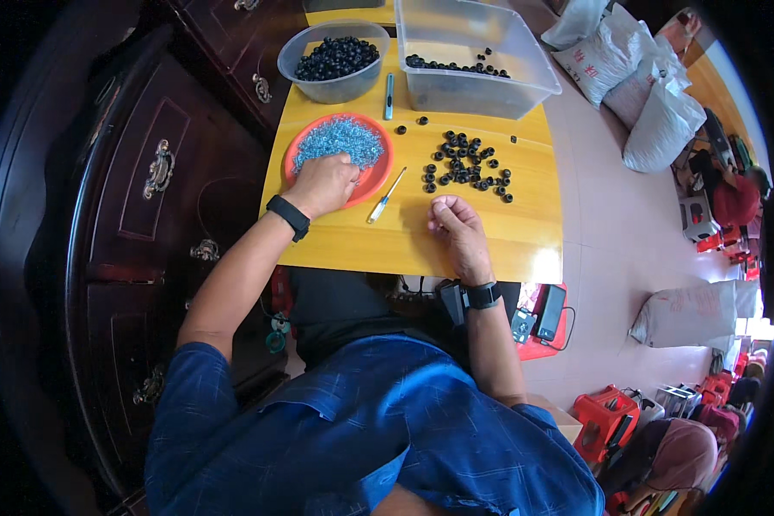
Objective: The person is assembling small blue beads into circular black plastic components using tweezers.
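Note:
My left hand (322, 184) reaches into a round orange-red plate (389, 168) heaped with small shiny silvery-blue pieces (340, 139), too small to name. Its fingers are curled down at the pile's near edge; what they pinch is hidden. Over the table's near part, my right hand (461, 234) has thumb and forefinger pressed together, and I cannot make out anything between them. Beyond it lies a loose group of small round black parts (461, 168), each with a hole. Between my hands rests a slim hand tool (387, 196) with a pale handle and thin shaft, touched by neither.
On the yellow table (344, 249) stand a clear round tub (344, 93) full of black parts and a clear rectangular bin (490, 105) holding some. A blue box cutter (389, 96) lies between. Dark cabinets (138, 198) border the left; white sacks (662, 125) lie right.

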Demonstrator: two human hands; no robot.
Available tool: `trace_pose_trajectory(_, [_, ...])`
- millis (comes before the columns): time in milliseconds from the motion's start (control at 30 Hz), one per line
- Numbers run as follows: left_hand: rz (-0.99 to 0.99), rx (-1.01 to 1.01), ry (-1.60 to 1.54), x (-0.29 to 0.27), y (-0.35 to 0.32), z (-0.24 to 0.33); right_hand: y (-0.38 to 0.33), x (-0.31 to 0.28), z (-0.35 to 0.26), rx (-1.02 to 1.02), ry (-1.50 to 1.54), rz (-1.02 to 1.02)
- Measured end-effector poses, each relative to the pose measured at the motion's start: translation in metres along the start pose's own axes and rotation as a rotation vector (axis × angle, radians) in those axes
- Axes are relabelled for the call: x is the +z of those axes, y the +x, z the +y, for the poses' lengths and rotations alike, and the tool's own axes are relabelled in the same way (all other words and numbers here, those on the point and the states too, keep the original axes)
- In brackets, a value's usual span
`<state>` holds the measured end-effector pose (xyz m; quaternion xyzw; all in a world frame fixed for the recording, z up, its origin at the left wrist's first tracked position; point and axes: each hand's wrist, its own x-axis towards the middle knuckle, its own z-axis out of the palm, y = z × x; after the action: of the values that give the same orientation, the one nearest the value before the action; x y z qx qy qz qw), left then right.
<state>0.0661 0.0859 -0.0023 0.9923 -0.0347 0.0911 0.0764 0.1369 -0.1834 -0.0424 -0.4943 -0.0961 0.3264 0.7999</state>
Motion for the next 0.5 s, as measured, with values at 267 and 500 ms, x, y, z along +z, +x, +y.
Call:
trace_pose_trajectory(267, [0.207,0.064,-0.163,-0.018,-0.005,0.028,-0.002,0.020,0.006,-0.007,-0.156,-0.041])
trace_pose_trajectory(500, [0.216,0.147,-0.219,-0.030,-0.017,0.081,-0.002,0.038,0.003,0.013,-0.285,-0.144])
